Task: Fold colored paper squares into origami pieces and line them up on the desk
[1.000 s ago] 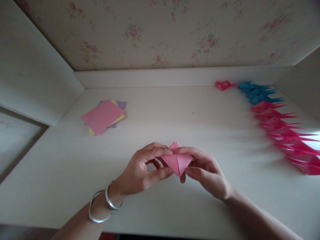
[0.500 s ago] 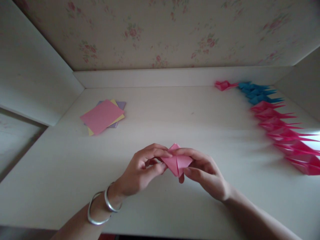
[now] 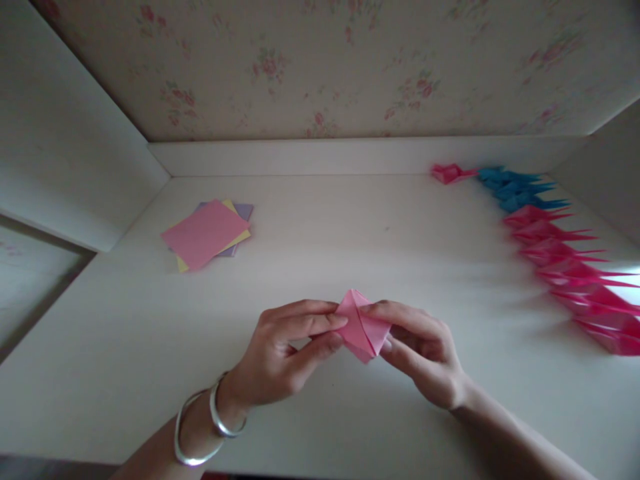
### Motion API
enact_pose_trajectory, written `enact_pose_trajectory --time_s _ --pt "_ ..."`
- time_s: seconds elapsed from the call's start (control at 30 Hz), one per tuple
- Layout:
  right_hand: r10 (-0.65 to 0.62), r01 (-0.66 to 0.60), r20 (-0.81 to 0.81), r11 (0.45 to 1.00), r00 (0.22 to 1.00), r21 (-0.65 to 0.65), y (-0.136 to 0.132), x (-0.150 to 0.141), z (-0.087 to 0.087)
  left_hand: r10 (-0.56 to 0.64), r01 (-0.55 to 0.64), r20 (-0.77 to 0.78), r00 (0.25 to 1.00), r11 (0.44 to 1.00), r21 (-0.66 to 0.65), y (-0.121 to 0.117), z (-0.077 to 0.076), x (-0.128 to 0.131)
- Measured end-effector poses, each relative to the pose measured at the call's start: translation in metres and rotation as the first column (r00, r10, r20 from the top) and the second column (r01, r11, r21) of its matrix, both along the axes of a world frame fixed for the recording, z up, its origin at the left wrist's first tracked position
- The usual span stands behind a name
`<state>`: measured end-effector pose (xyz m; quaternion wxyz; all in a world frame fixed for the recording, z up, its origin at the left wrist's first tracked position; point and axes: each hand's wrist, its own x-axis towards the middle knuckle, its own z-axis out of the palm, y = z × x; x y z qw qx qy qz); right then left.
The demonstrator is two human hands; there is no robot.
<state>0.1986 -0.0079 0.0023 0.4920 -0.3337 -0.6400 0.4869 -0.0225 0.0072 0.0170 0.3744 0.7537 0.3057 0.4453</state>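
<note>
A small pink piece of folded origami paper [image 3: 361, 330], roughly diamond-shaped with a crease down its middle, is held between both hands near the front of the table. My left hand [image 3: 295, 347] pinches its left edge between thumb and fingers; two silver bangles [image 3: 223, 413] circle that wrist. On the other side, my right hand [image 3: 425, 353] grips the right edge, index finger on top and thumb at the lower corner. The undersides of the paper and some right-hand fingertips are hidden.
Pink, yellow and purple paper sheets [image 3: 206, 233] lie in a fanned stack at left. Along the right side runs a row of folded pink paper cranes [image 3: 570, 272] and blue ones [image 3: 515, 190], with one pink crane [image 3: 450, 173] by the back ledge. A floral wall stands behind.
The folded paper has turned, so its top face and slanting crease show more fully. My left fingers have straightened along its left edge, and my right hand has shifted slightly right.
</note>
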Motion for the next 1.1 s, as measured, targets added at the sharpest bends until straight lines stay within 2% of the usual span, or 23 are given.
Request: enact_pose_trajectory --time_s 0.1,0.17,0.23,0.33,0.53,0.73,0.97,1.1 --pt "-0.074 0.074 -0.006 0.995 0.997 0.072 0.001 -0.001 0.001 0.085 -0.084 -0.01 0.996 0.995 0.051 0.001 -0.003 -0.001" --pt "-0.116 0.109 0.036 0.982 0.993 0.157 0.002 -0.002 0.001 0.124 -0.123 -0.018 0.992 0.992 0.039 0.0 -0.005 -0.002" --pt "-0.138 0.116 0.081 0.966 0.987 0.231 0.003 -0.002 0.001 0.139 -0.138 -0.033 0.99 0.99 0.027 -0.001 -0.007 -0.002" --pt "-0.168 0.132 0.122 0.957 0.978 0.257 0.005 -0.004 0.0 0.149 -0.148 -0.051 0.988 0.989 0.023 -0.003 -0.006 -0.001" --pt "-0.237 0.206 0.15 0.959 0.96 0.195 0.003 -0.009 0.0 0.165 -0.169 -0.075 0.983 0.984 -0.052 -0.006 -0.002 0.002" --pt "-0.293 0.292 0.104 0.956 0.95 0.029 -0.003 -0.013 -0.008 0.168 -0.172 -0.067 0.984 0.982 -0.072 -0.008 -0.007 0.006" --pt "-0.404 0.41 0.153 0.912 0.902 -0.007 -0.008 -0.017 -0.012 0.16 -0.161 -0.031 0.987 0.985 -0.06 -0.009 -0.013 0.01" --pt "-0.459 0.464 0.077 0.882 0.885 -0.079 -0.008 -0.022 -0.013 0.138 -0.138 -0.003 0.99 0.984 -0.11 -0.007 -0.011 0.012"
